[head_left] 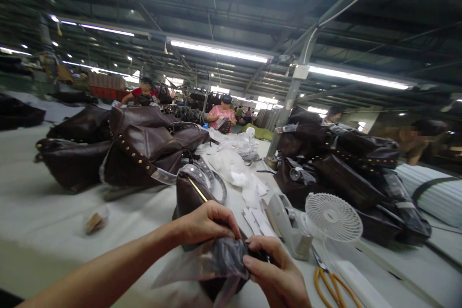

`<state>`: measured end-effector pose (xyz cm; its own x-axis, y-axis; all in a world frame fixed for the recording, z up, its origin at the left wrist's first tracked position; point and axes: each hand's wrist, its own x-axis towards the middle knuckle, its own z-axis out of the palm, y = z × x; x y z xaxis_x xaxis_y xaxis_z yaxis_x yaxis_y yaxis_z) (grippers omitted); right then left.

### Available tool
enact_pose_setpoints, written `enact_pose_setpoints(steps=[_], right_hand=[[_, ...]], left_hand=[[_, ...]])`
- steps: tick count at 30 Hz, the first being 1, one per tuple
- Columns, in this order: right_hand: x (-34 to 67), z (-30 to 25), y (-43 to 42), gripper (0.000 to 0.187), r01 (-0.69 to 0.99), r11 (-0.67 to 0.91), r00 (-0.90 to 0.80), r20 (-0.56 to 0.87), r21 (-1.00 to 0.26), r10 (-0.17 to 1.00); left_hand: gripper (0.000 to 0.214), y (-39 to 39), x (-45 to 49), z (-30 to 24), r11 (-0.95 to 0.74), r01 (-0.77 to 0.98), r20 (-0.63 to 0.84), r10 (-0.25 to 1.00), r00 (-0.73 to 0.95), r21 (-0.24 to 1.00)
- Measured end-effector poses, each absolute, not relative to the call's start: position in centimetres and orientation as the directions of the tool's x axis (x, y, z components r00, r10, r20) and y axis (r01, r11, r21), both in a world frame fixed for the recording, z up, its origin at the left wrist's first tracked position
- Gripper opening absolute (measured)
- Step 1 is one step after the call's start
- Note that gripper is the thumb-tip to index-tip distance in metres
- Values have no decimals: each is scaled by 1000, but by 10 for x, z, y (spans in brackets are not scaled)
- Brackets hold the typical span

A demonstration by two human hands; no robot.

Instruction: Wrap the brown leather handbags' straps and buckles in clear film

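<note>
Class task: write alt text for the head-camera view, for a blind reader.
The left hand and right hand pinch clear plastic wrap on a brown handbag at a white worktable. More bags, a fan and scissors lie around; other people work behind.

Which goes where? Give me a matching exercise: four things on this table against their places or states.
1. white fan
2. scissors
3. plastic film
4. studded brown bag

a. pinched by left hand and right hand
b. in the pile on the left, beyond the hands
c. lying flat, orange-yellow handles, right of the right hand
d. standing upright beside the tape dispenser

Pairs: 1-d, 2-c, 3-a, 4-b.
</note>
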<state>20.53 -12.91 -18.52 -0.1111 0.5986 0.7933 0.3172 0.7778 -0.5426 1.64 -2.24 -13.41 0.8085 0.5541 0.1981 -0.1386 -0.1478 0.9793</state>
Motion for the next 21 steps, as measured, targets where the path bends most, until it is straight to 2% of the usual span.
enact_pose_setpoints(steps=[5, 11, 15, 18, 21], right_hand=[[208, -174, -131, 13, 280, 678, -136, 671, -679, 729], [213, -175, -129, 15, 262, 679, -183, 655, -686, 733], [214, -171, -131, 15, 218, 656, -213, 621, -723, 755], [212, -168, -134, 17, 149, 596, -263, 549, -789, 793], [209, -168, -134, 19, 109, 519, -285, 474, -848, 833]], left_hand=[[41, -24, 16, -131, -282, -115, 247, 496, 832, 952], [34, -37, 13, -119, -631, -28, 327, 364, 872, 776], [26, -46, 10, -112, -723, 63, 256, 323, 911, 688], [21, -51, 9, -105, -791, 59, 237, 252, 938, 608], [16, -54, 11, -100, -810, 49, 232, 224, 947, 584]])
